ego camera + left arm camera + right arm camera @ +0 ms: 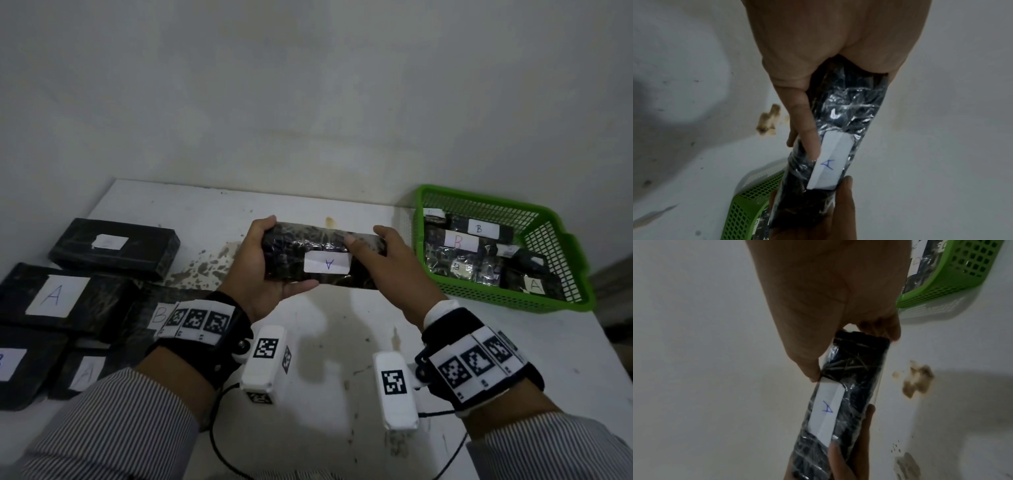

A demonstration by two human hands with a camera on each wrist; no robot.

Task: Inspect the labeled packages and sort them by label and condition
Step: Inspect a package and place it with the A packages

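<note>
I hold a black package (308,253) wrapped in crinkled clear film above the middle of the table. Its white label (327,263) reads A, upside down to me. My left hand (270,263) grips the package's left end, thumb under the near edge. My right hand (383,260) grips the right end, thumb lying on the top face beside the label. The left wrist view shows the package (844,116) and its label (830,164) running away from my palm. In the right wrist view the package (851,386) and the label (826,410) show the same A.
A green mesh basket (548,305) at the right holds several wrapped packages labelled B and A. At the left lie several black packages on the table, among them one marked A (54,294) and one marked B (159,315). The white table (325,359) is stained; a wall stands behind.
</note>
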